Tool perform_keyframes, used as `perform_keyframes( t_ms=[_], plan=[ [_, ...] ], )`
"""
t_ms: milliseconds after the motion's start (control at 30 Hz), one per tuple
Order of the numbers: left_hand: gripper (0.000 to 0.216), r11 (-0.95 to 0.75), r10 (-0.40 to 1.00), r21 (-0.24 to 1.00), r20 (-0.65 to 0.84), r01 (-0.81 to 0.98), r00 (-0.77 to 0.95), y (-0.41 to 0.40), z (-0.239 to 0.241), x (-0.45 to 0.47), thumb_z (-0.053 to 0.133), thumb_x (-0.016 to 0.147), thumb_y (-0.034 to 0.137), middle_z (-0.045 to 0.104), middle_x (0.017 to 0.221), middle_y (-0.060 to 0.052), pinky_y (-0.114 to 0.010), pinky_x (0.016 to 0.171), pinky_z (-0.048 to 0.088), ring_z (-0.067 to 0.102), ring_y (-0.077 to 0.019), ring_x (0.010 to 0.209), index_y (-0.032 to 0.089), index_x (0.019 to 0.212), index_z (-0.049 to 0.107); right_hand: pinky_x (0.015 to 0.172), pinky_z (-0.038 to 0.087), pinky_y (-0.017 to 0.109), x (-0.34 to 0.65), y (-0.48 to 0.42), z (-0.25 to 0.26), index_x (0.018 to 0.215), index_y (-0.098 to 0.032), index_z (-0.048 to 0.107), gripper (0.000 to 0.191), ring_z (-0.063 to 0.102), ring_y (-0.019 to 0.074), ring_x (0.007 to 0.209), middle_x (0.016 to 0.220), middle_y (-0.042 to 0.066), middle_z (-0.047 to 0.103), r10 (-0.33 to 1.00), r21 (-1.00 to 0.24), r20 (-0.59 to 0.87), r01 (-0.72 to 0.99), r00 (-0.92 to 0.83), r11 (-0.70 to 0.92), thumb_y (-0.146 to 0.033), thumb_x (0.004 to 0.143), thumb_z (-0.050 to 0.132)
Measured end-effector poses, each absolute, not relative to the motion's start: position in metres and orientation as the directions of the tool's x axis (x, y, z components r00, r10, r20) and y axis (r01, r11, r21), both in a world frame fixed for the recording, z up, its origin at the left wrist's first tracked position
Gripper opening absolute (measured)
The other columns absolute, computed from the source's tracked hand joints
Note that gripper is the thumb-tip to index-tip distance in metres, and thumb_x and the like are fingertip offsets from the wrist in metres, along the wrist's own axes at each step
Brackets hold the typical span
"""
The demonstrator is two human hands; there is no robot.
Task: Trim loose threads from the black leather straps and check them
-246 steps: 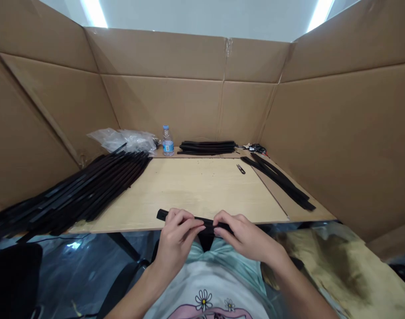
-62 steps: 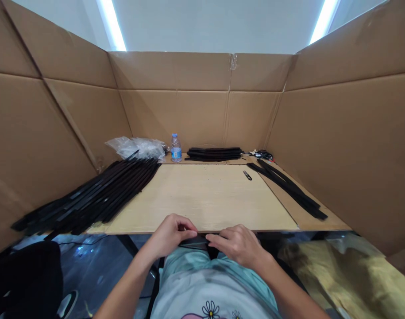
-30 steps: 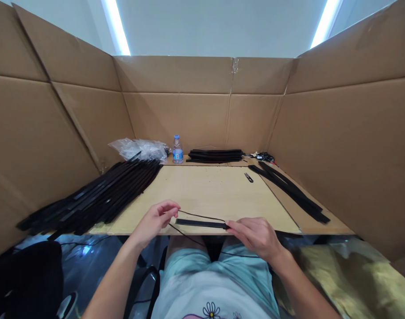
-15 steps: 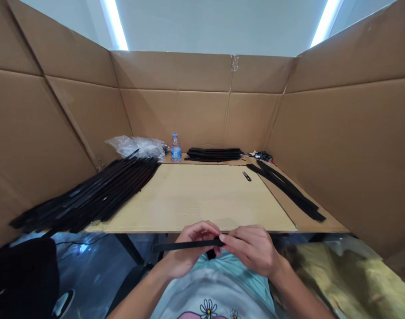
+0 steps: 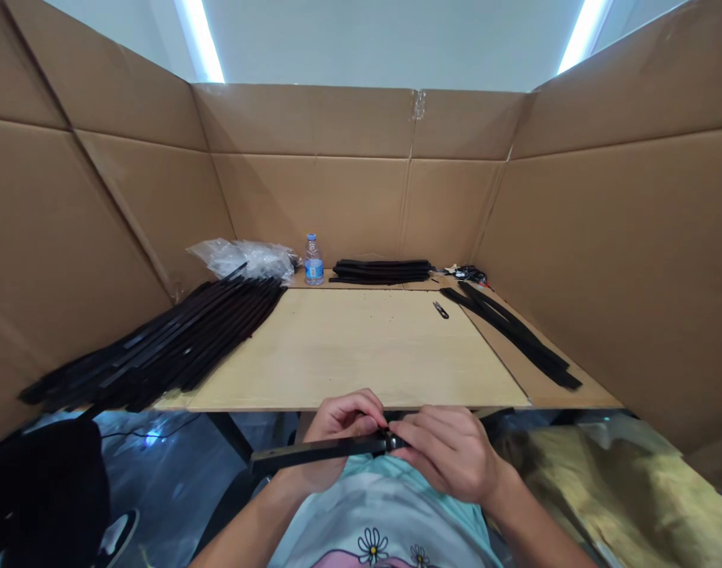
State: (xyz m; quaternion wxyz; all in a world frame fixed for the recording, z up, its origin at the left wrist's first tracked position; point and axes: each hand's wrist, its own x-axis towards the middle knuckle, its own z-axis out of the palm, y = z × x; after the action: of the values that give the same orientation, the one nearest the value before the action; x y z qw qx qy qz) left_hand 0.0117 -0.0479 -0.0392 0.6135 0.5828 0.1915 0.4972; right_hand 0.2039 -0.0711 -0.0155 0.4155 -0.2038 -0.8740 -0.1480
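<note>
A long flat black strip (image 5: 304,454) is held level just below the table's front edge, over my lap. My left hand (image 5: 342,430) is closed round its right part, fingers curled over the top. My right hand (image 5: 449,454) pinches the strip's right end, fingertips meeting those of the left hand. The strip's free end sticks out to the left. What sits between the fingertips is hidden.
A wooden table (image 5: 361,347) stands inside tall cardboard walls (image 5: 621,260). A big heap of black strips (image 5: 171,343) lies at left, a small stack (image 5: 381,270) at the back, a few strips (image 5: 514,335) at right. A water bottle (image 5: 313,260), plastic bag (image 5: 242,259) and small snips (image 5: 440,309) are farther back.
One second ago the strip lay on the table edge with my hands apart and a thin thread showing. Both hands have since come together and lowered the strip toward my lap.
</note>
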Motion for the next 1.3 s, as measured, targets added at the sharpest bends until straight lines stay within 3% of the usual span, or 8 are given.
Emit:
perform_keyframes(
  t_ms=[367, 500, 633, 733, 833, 1000, 1300],
  plan=[
    [0.030, -0.133, 0.871, 0.916, 0.290, -0.378, 0.395, -0.048, -0.041, 0.020, 0.073, 0.076, 0.041, 0.053, 0.068, -0.002, -0.024, 0.059, 0.036, 0.047, -0.0129, 0.063, 0.014, 0.065, 0.065, 0.046, 0.047, 0.027, 0.200, -0.077, -0.013, 0.096, -0.010, 0.063, 0.020, 0.062, 0.0158, 0.051, 0.065, 0.006, 0.070, 0.266, 0.054, 0.808, 0.515, -0.526, 0.855, -0.024, 0.096, 0.048],
    [0.027, -0.289, 0.885, 0.905, 0.377, -0.311, 0.275, -0.052, -0.045, 0.024, 0.069, 0.080, 0.039, 0.057, 0.070, -0.003, -0.025, 0.061, 0.040, 0.051, -0.0152, 0.066, 0.015, 0.068, 0.066, 0.052, 0.051, 0.026, 0.200, -0.076, -0.016, 0.098, -0.012, 0.062, 0.014, 0.065, 0.0155, 0.056, 0.071, 0.007, 0.073, 0.334, -0.085, 0.848, 0.516, -0.412, 0.852, -0.022, 0.094, 0.054],
    [0.015, -0.500, 0.860, 0.866, 0.497, -0.008, 0.111, -0.059, -0.047, 0.027, 0.060, 0.087, 0.025, 0.064, 0.075, -0.004, -0.027, 0.066, 0.046, 0.058, -0.0172, 0.071, 0.018, 0.077, 0.068, 0.059, 0.055, 0.025, 0.200, -0.069, -0.022, 0.099, -0.014, 0.063, 0.011, 0.069, 0.0154, 0.062, 0.077, 0.007, 0.074, 0.412, -0.170, 0.851, 0.573, -0.325, 0.802, -0.018, 0.092, 0.056],
    [0.013, -0.641, 0.765, 0.732, 0.633, 0.230, 0.119, -0.061, -0.050, 0.027, 0.055, 0.088, 0.013, 0.065, 0.079, -0.005, -0.027, 0.067, 0.049, 0.061, -0.0179, 0.074, 0.019, 0.084, 0.066, 0.064, 0.056, 0.024, 0.202, -0.060, -0.029, 0.100, -0.014, 0.065, 0.015, 0.071, 0.0159, 0.067, 0.082, 0.008, 0.076, 0.461, -0.174, 0.828, 0.635, -0.319, 0.753, -0.022, 0.094, 0.053],
    [0.018, -0.776, 0.598, 0.489, 0.772, 0.399, 0.215, -0.060, -0.053, 0.025, 0.049, 0.090, 0.006, 0.062, 0.081, -0.007, -0.028, 0.066, 0.051, 0.059, -0.0185, 0.076, 0.018, 0.091, 0.063, 0.062, 0.054, 0.023, 0.204, -0.052, -0.036, 0.096, -0.015, 0.067, 0.021, 0.071, 0.0161, 0.066, 0.081, 0.008, 0.076, 0.533, -0.156, 0.772, 0.709, -0.346, 0.687, -0.027, 0.097, 0.049],
    [0.022, -0.793, 0.433, 0.120, 0.801, 0.597, 0.413, -0.053, -0.053, 0.016, 0.041, 0.092, 0.003, 0.062, 0.084, -0.009, -0.031, 0.066, 0.051, 0.055, -0.0195, 0.075, 0.014, 0.095, 0.060, 0.057, 0.048, 0.021, 0.206, -0.045, -0.040, 0.095, -0.017, 0.069, 0.033, 0.069, 0.0150, 0.062, 0.073, 0.006, 0.075, 0.664, -0.113, 0.608, 0.780, -0.436, 0.615, -0.035, 0.100, 0.042],
    [0.022, -0.839, 0.322, -0.052, 0.755, 0.541, 0.572, -0.043, -0.050, 0.006, 0.038, 0.097, 0.013, 0.063, 0.085, -0.011, -0.031, 0.066, 0.051, 0.054, -0.0200, 0.075, 0.010, 0.097, 0.060, 0.048, 0.036, 0.024, 0.201, -0.052, -0.025, 0.083, -0.019, 0.065, 0.022, 0.068, 0.0174, 0.058, 0.068, 0.002, 0.073, 0.800, -0.067, 0.248, 0.814, -0.546, 0.577, -0.031, 0.096, 0.052]
  ],
)
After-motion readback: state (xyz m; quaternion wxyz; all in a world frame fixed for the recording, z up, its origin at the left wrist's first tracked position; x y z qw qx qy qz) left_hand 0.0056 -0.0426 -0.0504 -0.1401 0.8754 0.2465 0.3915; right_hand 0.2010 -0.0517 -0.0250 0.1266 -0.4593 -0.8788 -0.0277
